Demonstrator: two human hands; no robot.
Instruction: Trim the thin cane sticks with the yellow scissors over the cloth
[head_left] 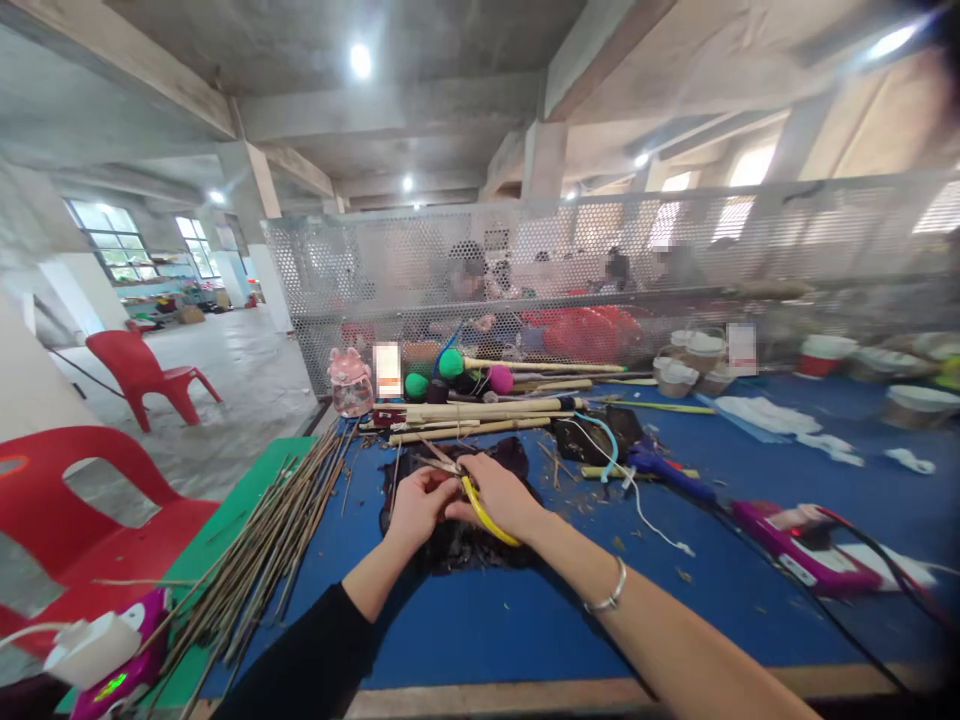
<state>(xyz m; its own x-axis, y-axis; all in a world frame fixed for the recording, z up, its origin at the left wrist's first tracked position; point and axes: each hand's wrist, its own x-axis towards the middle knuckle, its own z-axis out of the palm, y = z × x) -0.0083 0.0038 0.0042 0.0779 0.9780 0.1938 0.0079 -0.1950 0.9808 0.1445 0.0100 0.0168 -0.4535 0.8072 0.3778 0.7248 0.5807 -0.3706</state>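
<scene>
With our right hand [501, 497] we are gripping yellow-handled metal scissors [485, 516]; our left hand [417, 508] is curling beside them, whether pinching anything we cannot tell. We are best steering the scissors clear of those fingers, above the crumpled black sheet [480, 556] lying on the blue tabletop [450, 635].

Smooth, glossy plastic scissors handle [481, 511]

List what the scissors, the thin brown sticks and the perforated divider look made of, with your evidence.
Scissors: probably smooth plastic on the handle, given its even yellow colour; the blades look like dull metal, being thin and greyish.
Thin brown sticks: likely wood or plant stems, matt and unevenly coloured.
Perforated divider: apparently grey sheet metal, punched with regular holes; coated plastic isn't ruled out.
</scene>
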